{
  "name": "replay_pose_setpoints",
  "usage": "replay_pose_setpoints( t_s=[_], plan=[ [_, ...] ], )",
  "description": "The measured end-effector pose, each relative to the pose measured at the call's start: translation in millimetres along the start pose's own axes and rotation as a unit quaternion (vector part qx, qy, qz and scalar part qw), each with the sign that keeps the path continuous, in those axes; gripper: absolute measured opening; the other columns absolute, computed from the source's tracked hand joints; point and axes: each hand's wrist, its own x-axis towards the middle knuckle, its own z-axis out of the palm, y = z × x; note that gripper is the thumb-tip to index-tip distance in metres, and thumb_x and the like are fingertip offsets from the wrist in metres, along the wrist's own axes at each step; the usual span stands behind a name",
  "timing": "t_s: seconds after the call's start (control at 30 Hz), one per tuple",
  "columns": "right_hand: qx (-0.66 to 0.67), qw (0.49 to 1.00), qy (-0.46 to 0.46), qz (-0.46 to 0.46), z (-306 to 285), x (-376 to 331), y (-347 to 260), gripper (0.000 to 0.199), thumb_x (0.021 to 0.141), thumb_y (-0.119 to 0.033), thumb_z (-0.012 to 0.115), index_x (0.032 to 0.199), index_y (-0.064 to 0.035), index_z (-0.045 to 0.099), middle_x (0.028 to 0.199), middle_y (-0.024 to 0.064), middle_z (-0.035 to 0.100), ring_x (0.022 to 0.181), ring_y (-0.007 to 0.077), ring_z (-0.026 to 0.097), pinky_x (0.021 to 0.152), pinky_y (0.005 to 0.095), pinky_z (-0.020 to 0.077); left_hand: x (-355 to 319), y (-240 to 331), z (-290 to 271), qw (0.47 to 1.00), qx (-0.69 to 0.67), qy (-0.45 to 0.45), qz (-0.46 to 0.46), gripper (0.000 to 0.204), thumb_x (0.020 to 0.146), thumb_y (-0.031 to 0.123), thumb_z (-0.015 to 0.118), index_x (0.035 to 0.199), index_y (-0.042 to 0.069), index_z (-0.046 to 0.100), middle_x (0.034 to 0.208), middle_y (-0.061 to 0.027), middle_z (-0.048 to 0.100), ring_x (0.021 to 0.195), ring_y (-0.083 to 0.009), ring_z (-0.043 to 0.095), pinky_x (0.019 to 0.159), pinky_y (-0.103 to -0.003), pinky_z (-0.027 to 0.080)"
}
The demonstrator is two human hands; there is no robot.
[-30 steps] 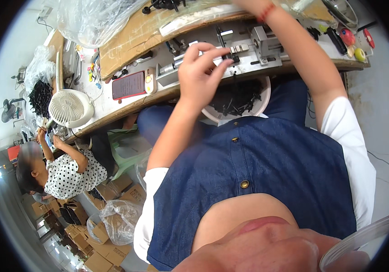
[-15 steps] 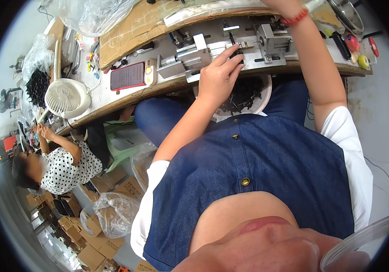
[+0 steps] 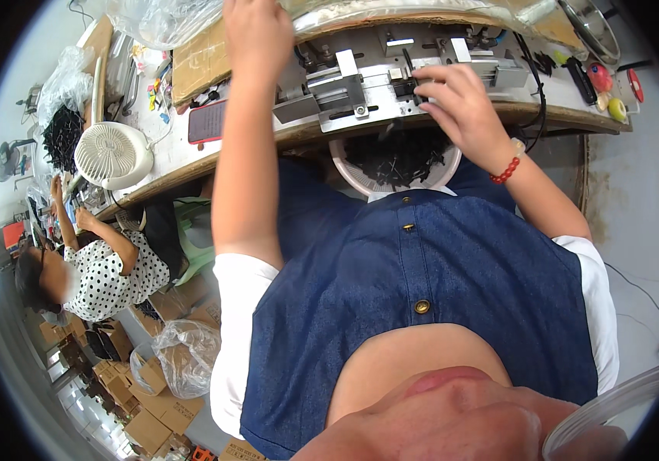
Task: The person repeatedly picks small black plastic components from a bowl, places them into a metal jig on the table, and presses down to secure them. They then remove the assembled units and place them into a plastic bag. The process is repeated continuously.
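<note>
My right hand (image 3: 464, 107) is at a metal clamping fixture (image 3: 379, 96) on the bench. Its fingertips reach a small black part (image 3: 403, 84) in the middle of the fixture, from which a thin black rod stands up. The thumb is spread away from the fingers, and no firm grip shows. My left hand (image 3: 256, 38) stretches to the far side over a cardboard sheet (image 3: 199, 65). The upper picture edge cuts off its fingers, so what they hold, if anything, is hidden. Below the bench edge, a pale basin (image 3: 354, 178) holds many black pieces (image 3: 402, 161).
A white fan (image 3: 110, 156) and a phone (image 3: 205, 123) are on the bench to the left. At the right lie a black tool (image 3: 577, 79), a pink round thing (image 3: 598, 76) and a metal bowl (image 3: 592, 29). Another person (image 3: 114, 280) works at the far left.
My left hand has left the black part and swung up to the far left. My right hand has come down from the far side to the part. The fixture's sliding blocks have shifted right.
</note>
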Motion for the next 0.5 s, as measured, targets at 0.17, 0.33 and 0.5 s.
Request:
replay_pose_setpoints(
  t_s=[0.17,0.33,0.5],
  plan=[
    [-0.082,0.996,-0.034,-0.016,22.8,-4.3,2.0,0.021,0.085,-0.008,0.070,0.105,-0.0073,0.067,0.127,0.0050,0.065,0.110,0.0297,0.057,0.096,0.0430,0.0483,21.1,-32.6,-7.0,0.954,0.010,-0.263,-0.143,0.015,0.087,0.002,0.059,0.098,0.005,0.069,0.113,-0.0190,0.069,0.102,-0.0396,0.064,0.088,-0.046,0.051],
    [-0.110,0.993,-0.032,-0.023,28.8,-8.1,9.3,0.018,0.087,-0.011,0.067,0.104,-0.0078,0.067,0.127,0.0036,0.065,0.111,0.0274,0.056,0.095,0.0418,0.0463,12.7,-27.2,-7.2,0.979,-0.055,-0.164,-0.106,0.017,0.091,0.010,0.072,0.107,0.008,0.079,0.107,-0.0104,0.075,0.091,-0.0282,0.073,0.082,-0.036,0.057],
    [-0.061,0.998,-0.010,-0.032,10.3,19.4,17.4,0.016,0.093,-0.020,0.069,0.104,-0.0084,0.067,0.119,0.0037,0.067,0.110,0.0259,0.056,0.093,0.0422,0.0441,-8.7,10.0,-17.9,0.967,-0.184,-0.020,-0.173,0.025,0.088,0.007,0.079,0.112,0.009,0.080,0.105,-0.0071,0.076,0.090,-0.0144,0.073,0.073,-0.029,0.060]
  ],
)
